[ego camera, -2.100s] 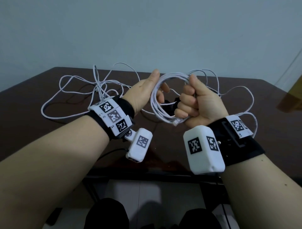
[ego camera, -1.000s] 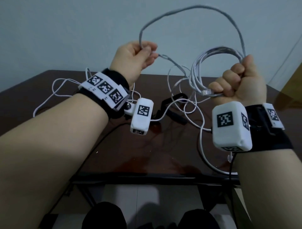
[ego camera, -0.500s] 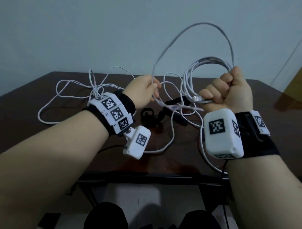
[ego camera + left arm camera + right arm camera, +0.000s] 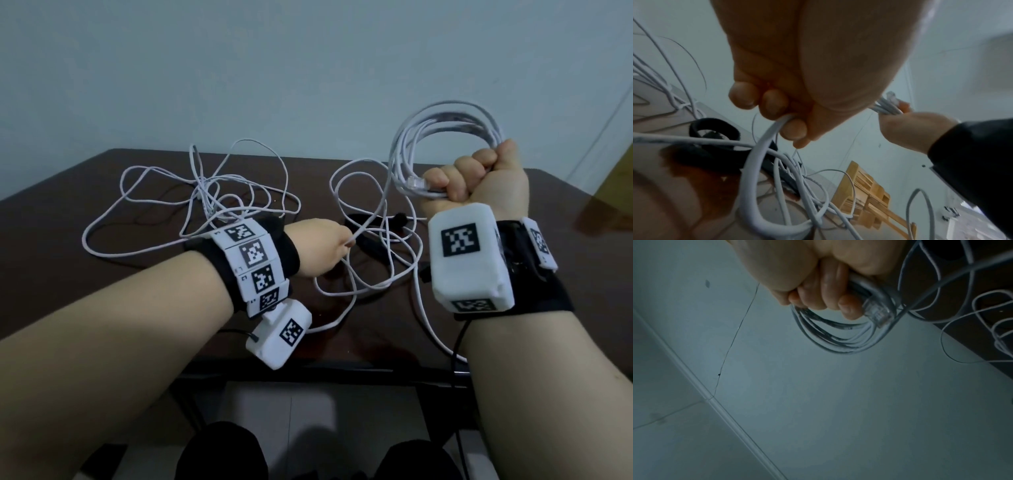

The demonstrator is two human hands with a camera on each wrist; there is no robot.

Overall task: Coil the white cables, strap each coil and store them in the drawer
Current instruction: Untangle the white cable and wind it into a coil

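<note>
White network cable [image 4: 445, 137] had been gathered into a coil of several loops, and the coil was held up off the table in the right hand [image 4: 479, 185], toward two o'clock in the head view. The fingers [image 4: 830, 293] of that hand were curled tightly into a fist round the bundled strands, and a clear plastic plug [image 4: 877, 311] was seen sticking out just beside the little finger. From the coil a loose run of the same cable [image 4: 373, 212] was led down and across to the left hand [image 4: 322, 250], which was held low over the table near the centre. That strand [image 4: 764, 142] was pinched between the curled fingertips [image 4: 793, 129] and the thumb, as was shown by the left wrist view; the other fingers were folded in beside it. Slack loops of this cable [image 4: 387, 274] were spread on the dark brown tabletop [image 4: 102, 308] between the two wrists. A second white cable [image 4: 205, 198] was left in a loose tangle on the table at about eleven o'clock, well apart from the coil. Black straps [image 4: 370, 240] were lying on the table just beyond the left hand, partly under the loose strands; how many there were could not be told. A light wooden rack [image 4: 865, 191] was seen beyond the table edge in the left wrist view.
</note>
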